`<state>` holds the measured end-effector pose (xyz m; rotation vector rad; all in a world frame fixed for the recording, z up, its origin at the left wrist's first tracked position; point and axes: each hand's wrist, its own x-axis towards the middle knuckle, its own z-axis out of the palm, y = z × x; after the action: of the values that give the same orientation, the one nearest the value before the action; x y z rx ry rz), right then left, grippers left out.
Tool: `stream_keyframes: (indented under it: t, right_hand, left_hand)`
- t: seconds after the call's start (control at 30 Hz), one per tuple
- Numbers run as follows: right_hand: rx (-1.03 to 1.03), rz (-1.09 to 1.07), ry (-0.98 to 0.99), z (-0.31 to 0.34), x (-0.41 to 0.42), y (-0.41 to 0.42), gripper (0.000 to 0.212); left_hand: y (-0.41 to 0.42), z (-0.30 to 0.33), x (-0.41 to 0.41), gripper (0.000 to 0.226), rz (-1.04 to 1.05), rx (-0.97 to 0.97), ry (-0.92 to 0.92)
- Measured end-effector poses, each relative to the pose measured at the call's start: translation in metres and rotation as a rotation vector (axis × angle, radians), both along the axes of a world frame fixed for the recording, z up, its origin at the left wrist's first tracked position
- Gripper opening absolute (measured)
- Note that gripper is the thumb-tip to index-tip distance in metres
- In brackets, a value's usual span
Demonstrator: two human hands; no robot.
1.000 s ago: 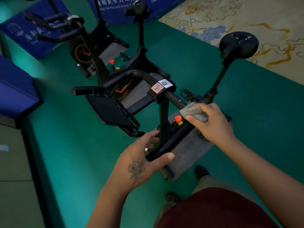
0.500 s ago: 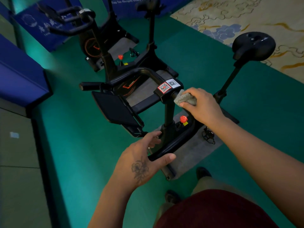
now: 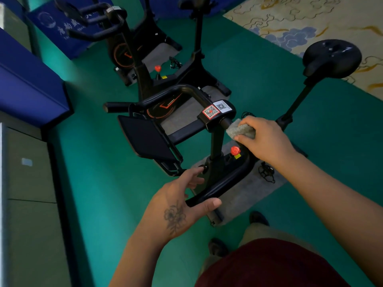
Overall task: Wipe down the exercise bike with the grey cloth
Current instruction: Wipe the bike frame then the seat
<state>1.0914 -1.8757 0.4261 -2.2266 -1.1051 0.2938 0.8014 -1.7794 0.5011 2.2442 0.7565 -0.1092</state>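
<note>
The black exercise bike [image 3: 215,146] stands on a grey mat on the green floor, seen from above. Its handlebar loops round a clamp with QR stickers [image 3: 215,109]. My right hand [image 3: 267,139] grips the grey cloth [image 3: 238,129] wrapped round the right handlebar tube, just beside that clamp. My left hand [image 3: 182,208] holds the near end of the same handlebar [image 3: 219,187], thumb along its tip and fingers behind it. The round black saddle [image 3: 331,58] rises on its post at the right.
A second black exercise bike [image 3: 132,48] stands behind the first. Blue padded panels [image 3: 27,79] line the left side and a blue banner hangs at the back. A patterned cream carpet [image 3: 310,17] lies at the top right. My shoes [image 3: 259,217] stand by the mat.
My right hand has slid the cloth up the handlebar tube from near the red knob to just beside the clamp. My left hand has kept its hold on the handlebar end.
</note>
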Motion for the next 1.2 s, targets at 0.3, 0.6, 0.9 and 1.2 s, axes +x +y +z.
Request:
stream_keyframes:
  t: [0.3, 0.6, 0.9, 1.2]
  right_hand:
    - [0.059, -0.004, 0.063, -0.001, 0.007, 0.024, 0.030]
    - [-0.104, 0.137, -0.245, 0.002, -0.002, 0.000, 0.029]
    - [-0.051, 0.179, -0.256, -0.001, 0.009, 0.048, 0.032]
    - [-0.077, 0.187, -0.044, 0.003, 0.005, -0.026, 0.031]
  left_hand:
    - [-0.003, 0.001, 0.001, 0.088, 0.058, -0.048, 0.007]
    - [-0.002, 0.003, 0.005, 0.090, 0.097, -0.074, 0.027]
    - [-0.004, 0.002, 0.005, 0.083, 0.145, -0.059, 0.014]
    - [-0.003, 0.002, 0.003, 0.087, 0.116, -0.069, -0.007]
